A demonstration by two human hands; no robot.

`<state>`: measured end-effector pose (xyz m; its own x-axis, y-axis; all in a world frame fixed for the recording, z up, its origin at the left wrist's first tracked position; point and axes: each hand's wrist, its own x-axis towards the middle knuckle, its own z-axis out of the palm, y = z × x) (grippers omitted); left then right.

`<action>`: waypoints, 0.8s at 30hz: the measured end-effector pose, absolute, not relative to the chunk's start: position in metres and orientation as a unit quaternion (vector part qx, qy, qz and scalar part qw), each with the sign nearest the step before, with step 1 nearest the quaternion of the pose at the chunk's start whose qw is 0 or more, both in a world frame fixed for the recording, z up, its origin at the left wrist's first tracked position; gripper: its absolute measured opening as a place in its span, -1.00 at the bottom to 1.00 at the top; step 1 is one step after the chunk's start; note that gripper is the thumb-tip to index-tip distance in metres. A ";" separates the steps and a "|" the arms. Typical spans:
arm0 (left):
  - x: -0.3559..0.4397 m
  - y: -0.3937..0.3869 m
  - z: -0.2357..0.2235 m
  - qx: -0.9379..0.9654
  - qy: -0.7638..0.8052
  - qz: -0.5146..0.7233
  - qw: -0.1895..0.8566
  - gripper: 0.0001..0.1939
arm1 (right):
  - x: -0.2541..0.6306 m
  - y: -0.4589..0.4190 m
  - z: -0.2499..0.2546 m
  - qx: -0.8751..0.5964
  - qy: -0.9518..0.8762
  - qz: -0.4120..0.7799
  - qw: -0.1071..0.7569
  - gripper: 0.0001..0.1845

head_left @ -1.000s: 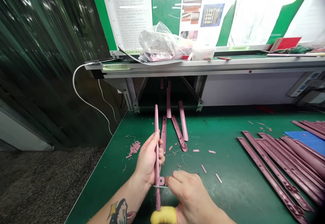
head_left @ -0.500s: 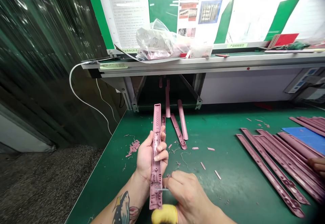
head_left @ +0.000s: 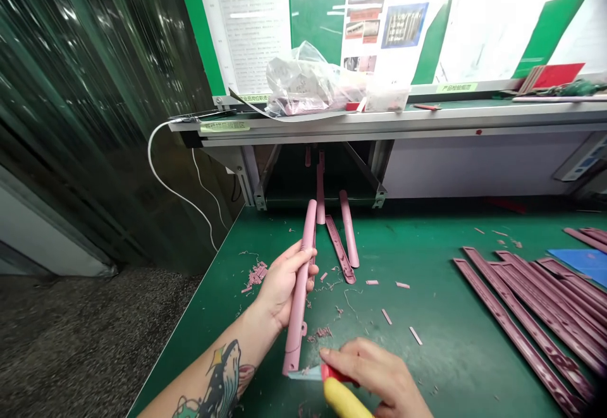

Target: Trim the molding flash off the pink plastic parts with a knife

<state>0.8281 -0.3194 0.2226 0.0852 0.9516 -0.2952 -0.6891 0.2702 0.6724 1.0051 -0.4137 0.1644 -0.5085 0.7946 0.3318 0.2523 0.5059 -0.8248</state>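
Note:
My left hand (head_left: 281, 284) is closed round a long pink plastic strip (head_left: 301, 285), held lengthwise over the green table (head_left: 427, 304) with its rounded back facing up. My right hand (head_left: 374, 377) grips a small trimming knife (head_left: 327, 385) with a yellow and red handle. Its blade tip touches the near end of the strip. Pink shavings (head_left: 324, 331) lie just under the strip.
More pink strips (head_left: 342, 239) lie at the mouth of a chute under the shelf (head_left: 403, 124). A pile of strips (head_left: 540, 310) covers the right side by a blue sheet (head_left: 581, 258). Offcuts (head_left: 255, 275) litter the table. A plastic bag (head_left: 303, 83) sits on the shelf.
I turned the strip from its ribbed inner side to its smooth back and tilted it right. My right hand drew back toward me, and the knife handle now shows.

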 end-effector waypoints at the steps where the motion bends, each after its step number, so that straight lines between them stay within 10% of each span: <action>1: 0.829 -0.318 0.224 0.204 0.367 0.566 0.710 -0.73 | 1.007 -0.409 0.170 -0.334 -0.802 0.330 0.369 -0.59; 14: 0.837 -0.318 0.221 0.315 0.421 0.498 0.690 -0.57 | 1.010 -0.408 0.180 -0.404 -0.796 0.162 0.420 -0.69; 24: 0.899 -0.305 0.147 0.440 0.523 0.504 0.527 -0.50 | 1.010 -0.368 0.104 -0.512 -0.464 0.524 0.497 -0.49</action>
<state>0.8988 -0.3046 0.1471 -0.0571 0.9925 -0.1078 -0.0711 0.1037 0.9921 1.0104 -0.3683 0.1037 0.0190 0.9970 -0.0756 -0.0463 -0.0746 -0.9961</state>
